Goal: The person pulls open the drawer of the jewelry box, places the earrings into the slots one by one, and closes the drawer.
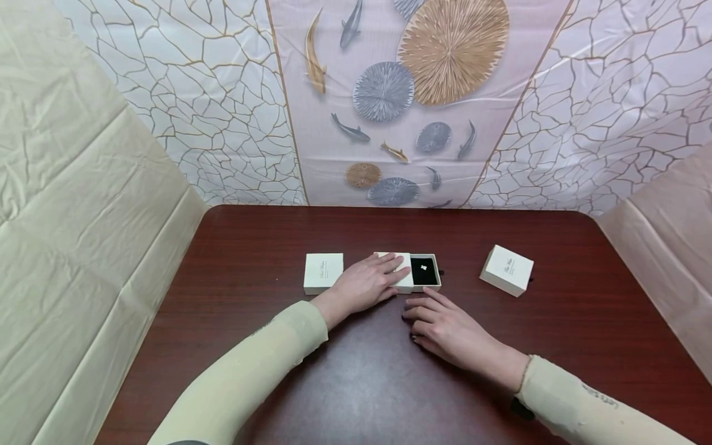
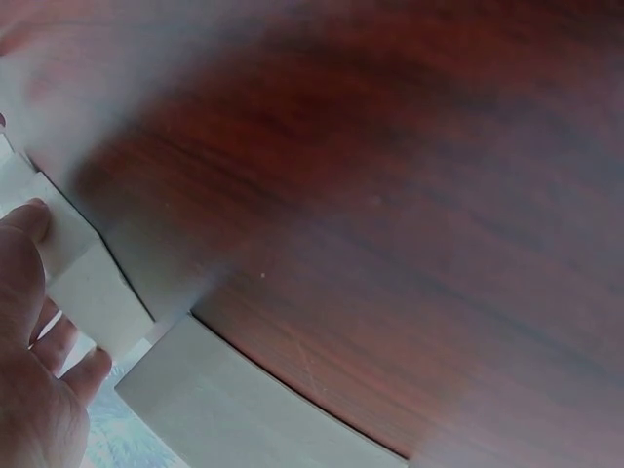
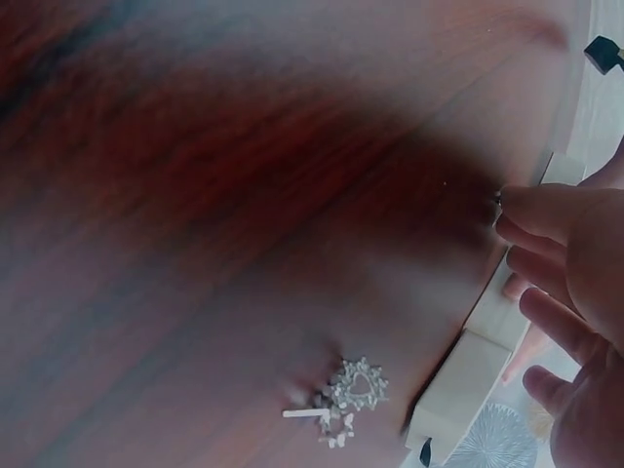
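My left hand (image 1: 364,284) spans the middle white box (image 1: 405,285), its thumb along the front and fingers across the top. The box's drawer (image 1: 436,289) is slid out to the right, showing a black insert (image 1: 424,272) with a small silvery piece on it. Just in front of the drawer, my right hand (image 1: 453,334) has thumb and forefinger brought together. In the right wrist view, a tiny shiny piece (image 3: 499,200) glints at those fingertips; what it is I cannot tell. Silvery jewellery with a heart-shaped part (image 3: 358,384) shows against the tabletop there, hidden in the head view.
A lidded white box (image 1: 323,272) stands left of the middle one, partly behind my left wrist. Another white box (image 1: 507,270) sits turned at an angle on the right. The dark red tabletop (image 1: 250,247) ends at patterned cloth (image 1: 384,37) at the back.
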Demonstrator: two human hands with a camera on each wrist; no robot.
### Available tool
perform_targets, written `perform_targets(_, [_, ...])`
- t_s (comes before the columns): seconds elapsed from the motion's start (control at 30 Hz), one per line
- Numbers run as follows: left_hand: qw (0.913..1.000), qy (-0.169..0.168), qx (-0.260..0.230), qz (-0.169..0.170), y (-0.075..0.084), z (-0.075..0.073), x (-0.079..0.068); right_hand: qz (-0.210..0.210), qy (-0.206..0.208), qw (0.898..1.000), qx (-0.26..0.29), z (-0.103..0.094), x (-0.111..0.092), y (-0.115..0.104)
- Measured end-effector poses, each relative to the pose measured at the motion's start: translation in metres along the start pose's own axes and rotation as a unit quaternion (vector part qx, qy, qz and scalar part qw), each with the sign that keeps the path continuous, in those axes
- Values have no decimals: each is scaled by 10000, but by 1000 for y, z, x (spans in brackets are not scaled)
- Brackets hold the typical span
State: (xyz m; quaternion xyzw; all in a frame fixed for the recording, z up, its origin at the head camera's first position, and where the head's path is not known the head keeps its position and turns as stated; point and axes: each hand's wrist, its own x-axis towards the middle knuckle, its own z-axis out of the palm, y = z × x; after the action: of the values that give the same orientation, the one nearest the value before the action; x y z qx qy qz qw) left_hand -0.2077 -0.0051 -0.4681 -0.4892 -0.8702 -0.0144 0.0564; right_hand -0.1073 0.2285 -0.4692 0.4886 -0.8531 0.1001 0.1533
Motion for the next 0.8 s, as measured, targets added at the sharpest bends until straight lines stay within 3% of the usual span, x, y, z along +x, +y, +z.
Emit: perform_targets(0.8, [9999,12,123,16,1,-1,-1,-31,-61,9999,-135,-1,2,2])
